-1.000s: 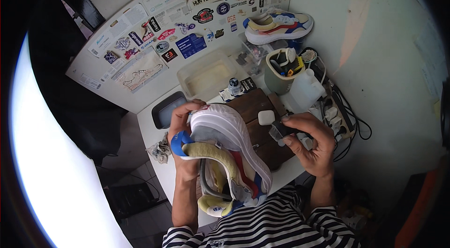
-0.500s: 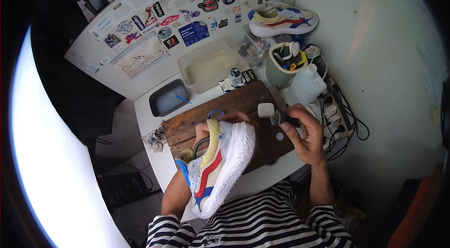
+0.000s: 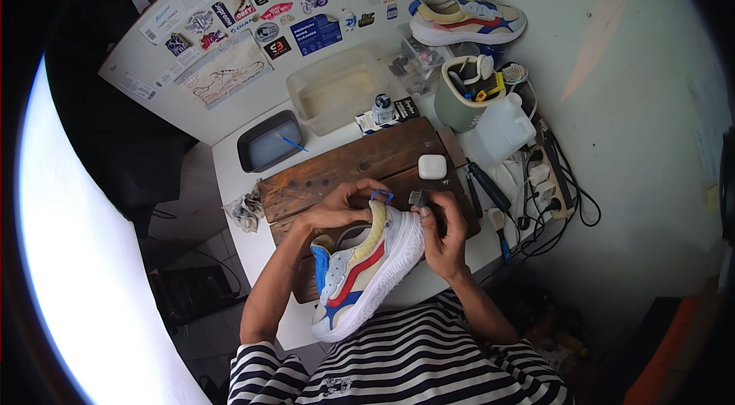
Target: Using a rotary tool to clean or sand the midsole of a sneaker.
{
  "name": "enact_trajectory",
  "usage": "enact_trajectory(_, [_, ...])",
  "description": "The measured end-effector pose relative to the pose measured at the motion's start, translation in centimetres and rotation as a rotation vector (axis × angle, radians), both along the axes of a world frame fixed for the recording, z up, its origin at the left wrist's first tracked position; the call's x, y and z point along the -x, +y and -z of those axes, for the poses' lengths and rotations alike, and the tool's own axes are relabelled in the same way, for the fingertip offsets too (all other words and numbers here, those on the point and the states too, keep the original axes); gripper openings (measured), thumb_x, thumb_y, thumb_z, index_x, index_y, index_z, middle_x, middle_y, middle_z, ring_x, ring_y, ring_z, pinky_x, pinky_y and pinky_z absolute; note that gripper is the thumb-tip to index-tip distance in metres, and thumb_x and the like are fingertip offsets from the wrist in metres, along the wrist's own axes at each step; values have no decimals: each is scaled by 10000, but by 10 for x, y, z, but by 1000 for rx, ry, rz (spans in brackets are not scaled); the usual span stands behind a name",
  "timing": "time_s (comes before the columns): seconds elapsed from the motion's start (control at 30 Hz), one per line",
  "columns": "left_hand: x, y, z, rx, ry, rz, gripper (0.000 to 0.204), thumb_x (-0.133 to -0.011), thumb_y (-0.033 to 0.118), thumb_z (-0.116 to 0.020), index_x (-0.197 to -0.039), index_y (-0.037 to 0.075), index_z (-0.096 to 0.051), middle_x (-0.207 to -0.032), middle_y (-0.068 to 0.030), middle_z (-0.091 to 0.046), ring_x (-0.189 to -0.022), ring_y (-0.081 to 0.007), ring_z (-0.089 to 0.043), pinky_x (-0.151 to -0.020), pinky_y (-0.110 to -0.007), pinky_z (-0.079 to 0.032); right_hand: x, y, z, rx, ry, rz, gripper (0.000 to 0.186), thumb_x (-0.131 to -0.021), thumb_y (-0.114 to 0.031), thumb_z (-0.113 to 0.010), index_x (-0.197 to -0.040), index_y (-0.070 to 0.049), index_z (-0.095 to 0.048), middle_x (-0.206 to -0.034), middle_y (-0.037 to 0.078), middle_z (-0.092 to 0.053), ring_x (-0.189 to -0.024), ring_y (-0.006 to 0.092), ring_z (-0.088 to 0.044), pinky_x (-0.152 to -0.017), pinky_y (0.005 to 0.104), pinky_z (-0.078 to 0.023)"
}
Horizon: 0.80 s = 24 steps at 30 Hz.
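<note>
A multicoloured sneaker [image 3: 360, 271] with a cream, blue and red upper and a thick white sole is tilted over the near edge of the wooden board [image 3: 337, 161], its heel pointing away from me. My left hand [image 3: 344, 204] is closed on the heel collar, beside the blue loop at the heel; some of its fingers are hidden behind the shoe. Pinched in my right hand [image 3: 445, 235] is a small dark grey block [image 3: 417, 197], close to the back of the heel. What the block is made of I cannot tell.
A white case [image 3: 432, 167] lies on the board. Behind stand a grey tray [image 3: 260, 146] of liquid, a clear tub [image 3: 306, 120], a small bottle [image 3: 383, 108] and a green bin [image 3: 459, 110] of tools. A white jug [image 3: 505, 129] and cables are right; another sneaker [image 3: 467, 21] sits at the back.
My right hand has moved left and nearer, bringing the grey block to the heel. My left hand has come into fuller view at the collar, and the shoe has shifted slightly.
</note>
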<state>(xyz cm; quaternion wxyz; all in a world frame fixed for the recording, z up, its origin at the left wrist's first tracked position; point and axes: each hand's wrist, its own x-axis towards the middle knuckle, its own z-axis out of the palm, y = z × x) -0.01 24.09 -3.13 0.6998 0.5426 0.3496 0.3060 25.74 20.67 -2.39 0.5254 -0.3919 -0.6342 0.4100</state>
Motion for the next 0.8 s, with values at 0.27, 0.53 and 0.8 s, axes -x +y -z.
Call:
enact_trajectory(0.27, [-13,-71,-70,-474,896,-131,335,-1018,316,-665,-1070,-5,-748,-934,-200,-744,-835,-338,-706,-868,-450,-526,-9,-3,14,-85,-152,66,182,-1075,-79,-571,-1215,35,-593,-1059,118,-623,-947,194,-661,-845,324,-519])
enact_trajectory(0.53, [-25,-73,-98,-441,864,-178,292,-1043,252,-612,-1062,15,-780,-765,-231,-681,-748,-391,-641,-925,-439,-445,-23,-7,-17,-158,-169,-24,224,-1038,-81,-622,-1229,35,-636,-1098,168,-664,-988,289,-654,-888,379,-521])
enact_trajectory(0.8, [-20,-57,-105,-757,981,-196,274,-1019,315,-656,-1018,88,-810,-792,-124,-748,-786,-334,-643,-965,-415,-414,-46,23,-37,-254,-370,-118,197,-988,-99,-694,-1170,-72,-764,-1079,65,-679,-1015,239,-647,-1045,449,-425])
